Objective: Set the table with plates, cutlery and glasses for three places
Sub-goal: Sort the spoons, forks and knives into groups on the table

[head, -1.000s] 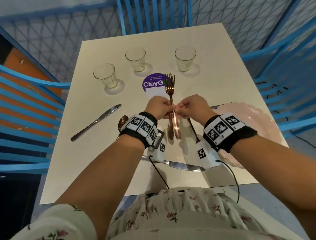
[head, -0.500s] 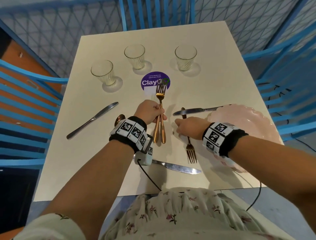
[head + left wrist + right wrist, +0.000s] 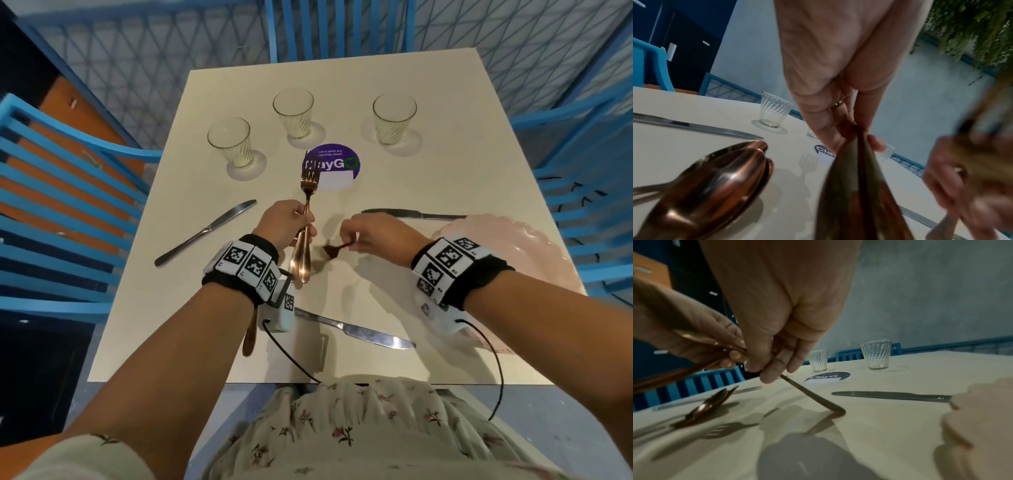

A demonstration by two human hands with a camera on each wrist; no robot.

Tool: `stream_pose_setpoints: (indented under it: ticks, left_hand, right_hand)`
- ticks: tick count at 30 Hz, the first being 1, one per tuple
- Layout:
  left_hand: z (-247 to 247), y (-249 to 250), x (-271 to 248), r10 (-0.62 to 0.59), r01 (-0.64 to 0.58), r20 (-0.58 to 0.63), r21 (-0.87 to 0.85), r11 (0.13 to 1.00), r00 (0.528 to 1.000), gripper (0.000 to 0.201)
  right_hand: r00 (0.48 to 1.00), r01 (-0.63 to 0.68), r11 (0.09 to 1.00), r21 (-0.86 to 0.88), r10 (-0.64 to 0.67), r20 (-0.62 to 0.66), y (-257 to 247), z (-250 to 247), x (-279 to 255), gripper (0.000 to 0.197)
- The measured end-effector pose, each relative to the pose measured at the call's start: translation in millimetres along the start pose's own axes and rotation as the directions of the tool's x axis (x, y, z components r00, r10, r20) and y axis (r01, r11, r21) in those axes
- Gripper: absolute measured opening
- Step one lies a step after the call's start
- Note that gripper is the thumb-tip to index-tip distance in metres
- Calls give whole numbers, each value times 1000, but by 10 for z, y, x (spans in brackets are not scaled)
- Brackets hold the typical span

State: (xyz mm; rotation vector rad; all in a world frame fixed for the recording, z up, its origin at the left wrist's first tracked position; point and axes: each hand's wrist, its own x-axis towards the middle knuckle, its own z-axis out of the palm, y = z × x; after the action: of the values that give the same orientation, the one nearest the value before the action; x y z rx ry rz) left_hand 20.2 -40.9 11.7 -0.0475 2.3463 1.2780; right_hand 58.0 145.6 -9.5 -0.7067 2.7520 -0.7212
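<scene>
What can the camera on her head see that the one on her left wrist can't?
Only the head view shows the pink scalloped plate, all three ribbed clear glasses whole, and the person's flowered clothing. Only the left wrist view shows the stacked copper spoon bowls close up. Both show the left hand gripping copper forks, the right hand and the purple round sticker.

Both forearms extended over the near edge of the table, left hand (image 3: 286,224) fingers curled in a grip, right hand (image 3: 371,233) fingertips (image 3: 766,378) pinched, wrists banded.
</scene>
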Motion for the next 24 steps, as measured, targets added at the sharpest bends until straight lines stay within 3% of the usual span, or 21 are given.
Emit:
stream_pose_setpoints:
  ticks: [4,7,12,16,20,24]
  left_hand:
    - [-79,-65,-62,-20,18,-14,-112,993,1000,8]
    - [-147,-108,-106,-20,20,5,-153,988,1000,11]
    - [-217,-185,-185,-14,26,63,-190,981,998,12]
    - [-208,-262,-205,-25,37,91,-134,990,996,11]
    - [-172,-313,-225,-57,67,113,-86,994,992,14]
    - [-131,-381,-276,-17,10,159,44,999,987,21]
  right_hand:
    - [949,-103,895,434,219,-226,-160,-39,122,15]
    - [876,-135,778,614,383,-293,-250,-11,260,14]
    - [816,-251,520,817,567,-110,-402,122,361,14]
    - [776,-293,333,896,630,19,-464,299,355,15]
    - [788,-315,255,914,607,102,-512,460,324,17]
    - [793,-341,235,910,593,143,-572,552,319,19]
